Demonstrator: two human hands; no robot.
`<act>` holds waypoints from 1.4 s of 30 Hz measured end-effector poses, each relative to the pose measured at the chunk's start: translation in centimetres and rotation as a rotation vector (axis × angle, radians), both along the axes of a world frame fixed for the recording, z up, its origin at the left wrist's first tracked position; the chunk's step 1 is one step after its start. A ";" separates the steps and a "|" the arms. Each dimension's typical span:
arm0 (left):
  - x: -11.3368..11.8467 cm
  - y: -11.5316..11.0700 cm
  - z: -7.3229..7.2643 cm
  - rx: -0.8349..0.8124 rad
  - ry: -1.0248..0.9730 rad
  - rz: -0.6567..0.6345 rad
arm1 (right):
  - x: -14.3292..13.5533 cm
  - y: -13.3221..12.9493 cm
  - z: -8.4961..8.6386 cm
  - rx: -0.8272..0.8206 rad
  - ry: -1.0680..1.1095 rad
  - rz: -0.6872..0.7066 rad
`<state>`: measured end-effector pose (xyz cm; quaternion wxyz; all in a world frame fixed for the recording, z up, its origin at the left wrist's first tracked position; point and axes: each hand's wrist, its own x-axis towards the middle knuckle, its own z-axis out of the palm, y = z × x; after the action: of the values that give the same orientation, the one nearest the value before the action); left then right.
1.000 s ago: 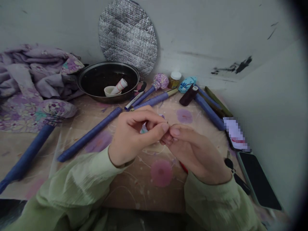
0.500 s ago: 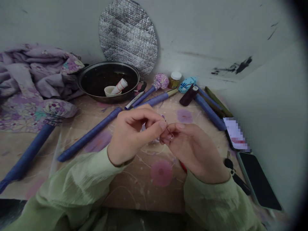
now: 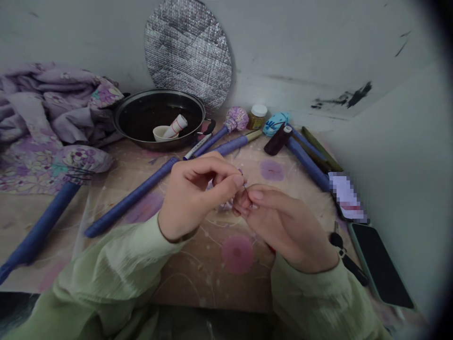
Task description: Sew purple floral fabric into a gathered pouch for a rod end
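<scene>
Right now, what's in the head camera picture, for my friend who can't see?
A left hand and right hand hold a thin dark strand between them over a flowery tablecloth. Blue-wrapped rods and a dark thread spool lie around; behind, a black pan holds a small cup, and a silvery quilted disc leans on the wall.

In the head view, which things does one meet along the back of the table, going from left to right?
Purple floral cloth, black pan, floral fabric ball, white-lidded jar, dark thread spool.
</scene>
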<state>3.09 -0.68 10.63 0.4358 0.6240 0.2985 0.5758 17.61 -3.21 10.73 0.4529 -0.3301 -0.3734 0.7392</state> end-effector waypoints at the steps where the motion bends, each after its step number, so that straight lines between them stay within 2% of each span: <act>1: 0.0 0.0 0.0 -0.004 -0.001 0.005 | 0.0 0.0 0.0 -0.002 -0.001 0.002; 19: -0.1 0.1 0.0 -0.005 -0.016 0.064 | -0.1 -0.1 0.1 -0.045 0.016 -0.002; 32: -0.2 0.1 0.0 -0.108 -0.056 0.087 | -0.3 -0.4 0.4 0.001 -0.080 -0.072; 38: -0.3 0.2 0.0 -0.185 -0.136 0.024 | -0.3 -0.2 0.0 0.144 -0.124 -0.193; 40: -0.3 0.2 0.1 -0.246 -0.171 -0.014 | -0.4 0.1 -0.3 0.254 -0.206 -0.302; 42: -0.2 0.2 0.3 -0.332 -0.196 -0.047 | -0.6 0.3 -0.7 0.463 -0.351 -0.474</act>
<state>2.88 -0.51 10.95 0.5730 0.4913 0.3308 0.5664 17.06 -2.87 10.07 0.6033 -0.4180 -0.5159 0.4417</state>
